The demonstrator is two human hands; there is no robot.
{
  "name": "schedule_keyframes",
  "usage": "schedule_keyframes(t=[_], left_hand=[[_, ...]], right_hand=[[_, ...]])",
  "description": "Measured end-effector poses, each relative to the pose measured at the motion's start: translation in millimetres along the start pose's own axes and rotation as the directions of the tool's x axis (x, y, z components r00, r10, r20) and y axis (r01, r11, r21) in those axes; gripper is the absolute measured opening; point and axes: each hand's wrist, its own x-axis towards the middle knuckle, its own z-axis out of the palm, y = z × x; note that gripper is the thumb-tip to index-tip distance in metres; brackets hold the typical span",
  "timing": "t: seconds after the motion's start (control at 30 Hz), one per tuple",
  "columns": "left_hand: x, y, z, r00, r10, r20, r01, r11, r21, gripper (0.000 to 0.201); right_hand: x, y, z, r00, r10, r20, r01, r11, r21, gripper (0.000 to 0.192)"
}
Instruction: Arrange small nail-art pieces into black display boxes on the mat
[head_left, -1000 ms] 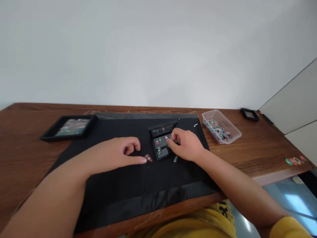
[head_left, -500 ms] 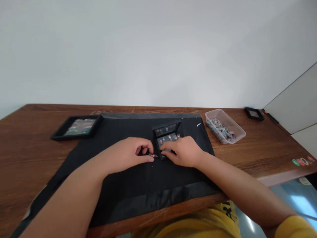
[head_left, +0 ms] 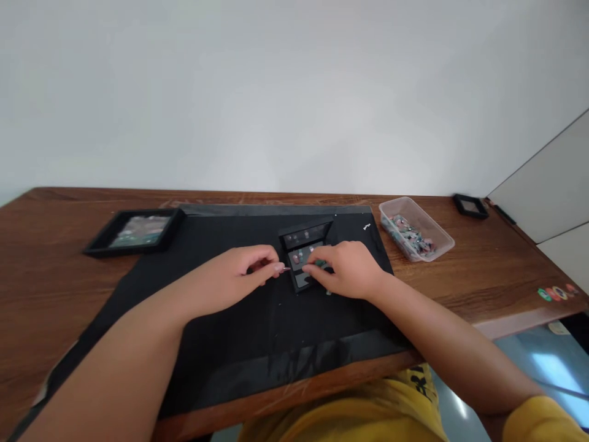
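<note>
A small black open case (head_left: 304, 253) with several little coloured pieces inside lies on a black mat (head_left: 239, 319). My left hand (head_left: 239, 276) pinches a small pink piece (head_left: 284, 269) at the case's left edge. My right hand (head_left: 347, 269) rests over the case's right side, fingertips on a small green piece inside it. The case's lid (head_left: 306, 233) stands tilted up behind.
A clear plastic tub (head_left: 416, 230) with several small coloured pieces stands to the right of the mat. A black framed tray (head_left: 133, 230) lies at the left. A small black frame (head_left: 470, 205) sits far right. Coloured stickers (head_left: 554, 293) mark the table's right edge.
My left hand picked the pink piece off the mat and carried it up to the case. My right hand shifted slightly over the case's compartments.
</note>
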Motion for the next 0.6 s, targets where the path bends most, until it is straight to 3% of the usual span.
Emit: schedule_keyframes(t=[0.13,0.33,0.47,0.6], left_hand=[[-1.6,3.5,3.1,1.000,-0.004,0.029,0.005,1.000,-0.031,0.056],[-2.6,11.4,4.2,0.983,-0.004,0.183,0.017,0.997,-0.073,0.053],[0.5,13.2,7.2,0.988,0.047,0.148,-0.042,0.998,-0.037,0.049],[3.5,12.2,12.5,0.994,0.030,0.104,-0.029,0.999,-0.016,0.054]], right_hand=[[-4.7,4.4,-7.4,0.998,0.040,-0.051,-0.033,0.990,0.139,0.032],[-9.9,17.3,-7.6,0.997,-0.008,-0.074,0.032,0.945,0.326,0.023],[-10.4,22.3,-3.2,0.994,-0.051,-0.092,0.082,0.921,0.380,0.026],[-10.9,24.4,-3.2,0.982,-0.111,-0.152,0.163,0.905,0.393,0.026]])
